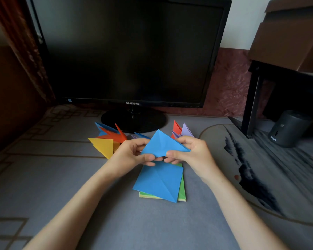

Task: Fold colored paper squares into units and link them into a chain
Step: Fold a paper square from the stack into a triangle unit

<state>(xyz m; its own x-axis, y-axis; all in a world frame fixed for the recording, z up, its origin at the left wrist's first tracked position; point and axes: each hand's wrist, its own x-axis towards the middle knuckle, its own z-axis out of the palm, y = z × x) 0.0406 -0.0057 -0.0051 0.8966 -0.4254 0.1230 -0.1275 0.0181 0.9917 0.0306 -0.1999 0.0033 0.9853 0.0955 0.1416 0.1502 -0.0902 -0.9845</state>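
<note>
A blue paper point(161, 144), partly folded into a pointed shape, is held in the air between both hands. My left hand point(132, 156) pinches its lower left edge, and my right hand point(192, 154) pinches its lower right edge. Below them a creased blue square point(157, 181) lies on a stack of green paper point(182, 192). A chain of folded units lies behind the hands: yellow point(103, 146), red point(114, 135) and blue point(103, 127) at the left, red point(176, 127) and purple point(186, 131) at the right.
A dark Samsung monitor point(132, 51) stands on its round base point(134, 120) right behind the chain. The grey patterned cloth point(52, 177) covers the table. At the right stand a dark shelf leg point(251, 101) and a grey cylinder point(287, 129).
</note>
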